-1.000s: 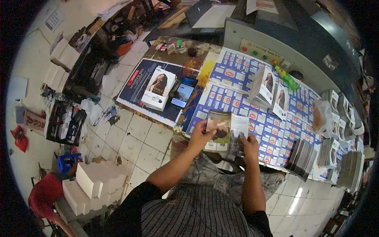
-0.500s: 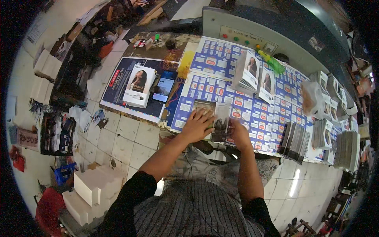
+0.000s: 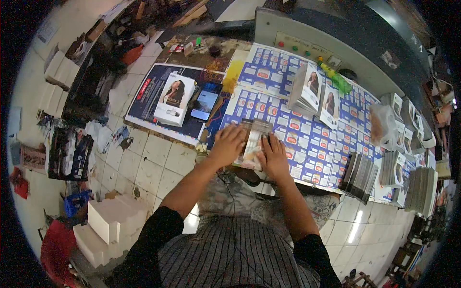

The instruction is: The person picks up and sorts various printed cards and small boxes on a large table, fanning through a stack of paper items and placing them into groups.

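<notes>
Left hand (image 3: 229,144) and right hand (image 3: 273,156) pressed flat, fingers spread, on flattened carton (image 3: 253,139), blue printed sheets (image 3: 307,139) covering tabletop, phone (image 3: 204,104) left, upright boxes (image 3: 309,89) beyond

White carton (image 3: 174,99) beside lit phone screen (image 3: 205,104), blue label sheets (image 3: 307,129).

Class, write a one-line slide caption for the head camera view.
Both hands, left hand and right hand, press a flat printed carton on the blue printed sheets.
</notes>
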`<control>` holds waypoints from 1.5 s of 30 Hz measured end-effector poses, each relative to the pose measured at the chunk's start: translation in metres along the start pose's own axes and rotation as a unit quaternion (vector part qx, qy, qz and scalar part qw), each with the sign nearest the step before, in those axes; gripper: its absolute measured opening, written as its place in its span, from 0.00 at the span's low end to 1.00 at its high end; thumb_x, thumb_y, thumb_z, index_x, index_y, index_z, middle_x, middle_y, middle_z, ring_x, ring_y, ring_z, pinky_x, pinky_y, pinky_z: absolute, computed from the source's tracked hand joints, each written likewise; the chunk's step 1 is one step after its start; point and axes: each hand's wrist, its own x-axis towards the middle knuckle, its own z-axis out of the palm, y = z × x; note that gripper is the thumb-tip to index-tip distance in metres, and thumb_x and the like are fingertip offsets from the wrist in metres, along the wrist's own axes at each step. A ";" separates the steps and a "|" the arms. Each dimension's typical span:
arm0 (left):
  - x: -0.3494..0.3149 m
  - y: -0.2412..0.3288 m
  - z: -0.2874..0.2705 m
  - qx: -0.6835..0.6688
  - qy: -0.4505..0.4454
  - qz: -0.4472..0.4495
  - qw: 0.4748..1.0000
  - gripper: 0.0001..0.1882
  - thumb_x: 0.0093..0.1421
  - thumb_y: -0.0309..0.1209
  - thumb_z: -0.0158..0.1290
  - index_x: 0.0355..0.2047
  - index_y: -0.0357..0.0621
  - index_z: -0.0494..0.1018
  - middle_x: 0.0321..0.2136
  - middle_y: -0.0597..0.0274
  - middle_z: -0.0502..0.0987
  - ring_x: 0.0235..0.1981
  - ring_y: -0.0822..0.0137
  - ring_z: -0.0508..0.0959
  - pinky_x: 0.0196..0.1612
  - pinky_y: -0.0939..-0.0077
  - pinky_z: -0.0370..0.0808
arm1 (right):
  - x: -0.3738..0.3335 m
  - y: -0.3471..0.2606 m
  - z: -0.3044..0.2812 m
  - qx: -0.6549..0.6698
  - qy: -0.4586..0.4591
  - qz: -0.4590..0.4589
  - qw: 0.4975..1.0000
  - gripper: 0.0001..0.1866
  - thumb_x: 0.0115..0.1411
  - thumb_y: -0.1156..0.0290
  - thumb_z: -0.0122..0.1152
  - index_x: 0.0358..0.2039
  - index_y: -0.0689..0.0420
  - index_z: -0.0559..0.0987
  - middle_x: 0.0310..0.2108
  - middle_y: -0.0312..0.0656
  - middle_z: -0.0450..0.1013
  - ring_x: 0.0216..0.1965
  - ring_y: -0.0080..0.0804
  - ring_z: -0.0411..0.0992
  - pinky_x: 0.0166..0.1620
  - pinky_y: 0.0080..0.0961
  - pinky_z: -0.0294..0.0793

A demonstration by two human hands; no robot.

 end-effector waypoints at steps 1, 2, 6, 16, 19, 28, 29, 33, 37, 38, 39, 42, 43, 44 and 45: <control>-0.001 0.000 -0.027 -0.054 -0.019 0.003 0.998 0.28 0.65 0.41 0.50 0.64 0.48 0.64 0.67 0.60 0.60 0.69 0.55 0.55 0.64 0.48 0.53 | 0.000 0.001 0.001 -0.002 -0.010 0.005 1.000 0.32 0.66 0.54 0.51 0.65 0.58 0.64 0.68 0.55 0.53 0.68 0.55 0.53 0.67 0.51 0.51; -0.003 -0.006 -0.026 -0.055 -0.021 -0.003 0.998 0.28 0.65 0.41 0.50 0.64 0.48 0.64 0.67 0.60 0.60 0.69 0.55 0.55 0.64 0.48 0.53 | 0.002 -0.001 0.001 0.000 -0.016 0.003 1.000 0.32 0.66 0.54 0.51 0.65 0.58 0.64 0.68 0.55 0.53 0.68 0.55 0.53 0.67 0.51 0.51; 0.000 -0.016 -0.028 -0.068 -0.001 0.064 0.996 0.27 0.65 0.34 0.49 0.65 0.46 0.62 0.63 0.58 0.66 0.68 0.54 0.58 0.64 0.49 0.53 | 0.013 -0.011 0.006 0.006 -0.045 0.003 0.999 0.34 0.65 0.50 0.53 0.67 0.52 0.63 0.70 0.56 0.50 0.71 0.56 0.46 0.70 0.52 0.44; 0.002 -0.030 -0.037 -0.230 -0.097 0.007 0.968 0.40 0.60 0.37 0.54 0.70 0.45 0.52 0.69 0.51 0.56 0.70 0.51 0.56 0.68 0.50 0.51 | 0.019 -0.020 0.013 -0.021 -0.064 -0.038 0.997 0.36 0.58 0.43 0.61 0.61 0.52 0.72 0.70 0.54 0.50 0.72 0.54 0.44 0.69 0.53 0.46; 0.003 -0.038 -0.040 -0.169 -0.139 0.081 0.972 0.44 0.57 0.41 0.56 0.70 0.47 0.51 0.71 0.52 0.52 0.72 0.52 0.51 0.70 0.50 0.48 | 0.019 -0.020 0.014 -0.018 -0.050 -0.047 0.997 0.37 0.57 0.42 0.62 0.61 0.52 0.72 0.70 0.54 0.50 0.72 0.55 0.44 0.69 0.54 0.46; 0.005 -0.040 -0.045 -0.191 -0.177 0.079 0.962 0.52 0.51 0.47 0.63 0.71 0.45 0.50 0.72 0.53 0.49 0.73 0.54 0.47 0.71 0.52 0.45 | 0.019 -0.022 0.012 -0.018 -0.062 -0.037 0.997 0.37 0.58 0.42 0.60 0.62 0.52 0.71 0.70 0.53 0.50 0.72 0.53 0.43 0.70 0.54 0.42; 0.005 -0.040 -0.044 -0.188 -0.172 0.083 0.963 0.54 0.49 0.49 0.64 0.71 0.45 0.49 0.72 0.53 0.49 0.73 0.54 0.47 0.71 0.53 0.45 | 0.019 -0.022 0.012 -0.020 -0.063 -0.037 0.997 0.37 0.58 0.41 0.60 0.62 0.52 0.71 0.70 0.53 0.51 0.72 0.53 0.43 0.70 0.54 0.42; 0.004 -0.041 -0.041 -0.184 -0.172 0.085 0.964 0.58 0.46 0.53 0.66 0.71 0.44 0.49 0.72 0.52 0.48 0.73 0.54 0.46 0.72 0.53 0.45 | 0.019 -0.022 0.013 -0.025 -0.062 -0.040 0.997 0.38 0.58 0.41 0.59 0.62 0.52 0.71 0.70 0.53 0.51 0.72 0.53 0.44 0.70 0.54 0.42; 0.007 -0.042 -0.040 -0.184 -0.187 0.084 0.961 0.58 0.47 0.53 0.66 0.71 0.44 0.49 0.72 0.52 0.48 0.73 0.54 0.45 0.72 0.53 0.44 | 0.018 -0.019 0.015 -0.032 -0.054 -0.046 0.997 0.38 0.58 0.40 0.59 0.62 0.52 0.71 0.69 0.53 0.52 0.72 0.53 0.44 0.70 0.54 0.42; 0.006 -0.043 -0.039 -0.183 -0.188 0.087 0.961 0.59 0.47 0.53 0.66 0.71 0.44 0.48 0.72 0.53 0.47 0.73 0.54 0.44 0.72 0.54 0.44 | 0.019 -0.020 0.015 -0.032 -0.056 -0.045 0.997 0.38 0.58 0.40 0.58 0.62 0.52 0.71 0.69 0.53 0.52 0.72 0.53 0.44 0.70 0.54 0.42; 0.006 -0.044 -0.038 -0.181 -0.188 0.089 0.961 0.59 0.47 0.54 0.66 0.71 0.44 0.48 0.72 0.53 0.46 0.73 0.54 0.44 0.72 0.54 0.43 | 0.019 -0.021 0.015 -0.032 -0.059 -0.044 0.997 0.38 0.58 0.40 0.58 0.62 0.52 0.70 0.69 0.53 0.52 0.72 0.53 0.44 0.70 0.54 0.41; 0.005 -0.045 -0.037 -0.182 -0.185 0.095 0.961 0.59 0.46 0.54 0.66 0.71 0.44 0.47 0.73 0.54 0.45 0.74 0.53 0.43 0.72 0.54 0.43 | 0.019 -0.020 0.015 -0.030 -0.065 -0.041 0.997 0.38 0.58 0.40 0.58 0.62 0.52 0.70 0.69 0.52 0.52 0.72 0.53 0.44 0.70 0.55 0.41; 0.006 -0.046 -0.037 -0.182 -0.186 0.095 0.961 0.59 0.46 0.54 0.66 0.71 0.44 0.47 0.73 0.54 0.45 0.74 0.53 0.43 0.72 0.54 0.43 | 0.019 -0.020 0.015 -0.030 -0.065 -0.041 0.997 0.38 0.58 0.40 0.58 0.62 0.52 0.70 0.69 0.52 0.52 0.72 0.53 0.44 0.70 0.55 0.41; 0.007 -0.046 -0.038 -0.183 -0.189 0.098 0.960 0.60 0.46 0.54 0.66 0.71 0.44 0.47 0.73 0.54 0.44 0.74 0.54 0.43 0.72 0.54 0.43 | 0.019 -0.021 0.014 -0.036 -0.069 -0.040 0.996 0.38 0.58 0.42 0.59 0.63 0.53 0.70 0.69 0.52 0.52 0.72 0.54 0.44 0.70 0.54 0.42; 0.007 -0.047 -0.038 -0.184 -0.192 0.101 0.959 0.60 0.46 0.54 0.66 0.71 0.44 0.47 0.73 0.54 0.44 0.74 0.54 0.43 0.72 0.53 0.42 | 0.020 -0.021 0.013 -0.041 -0.073 -0.039 0.996 0.38 0.58 0.43 0.61 0.63 0.53 0.69 0.69 0.53 0.51 0.72 0.54 0.44 0.70 0.53 0.44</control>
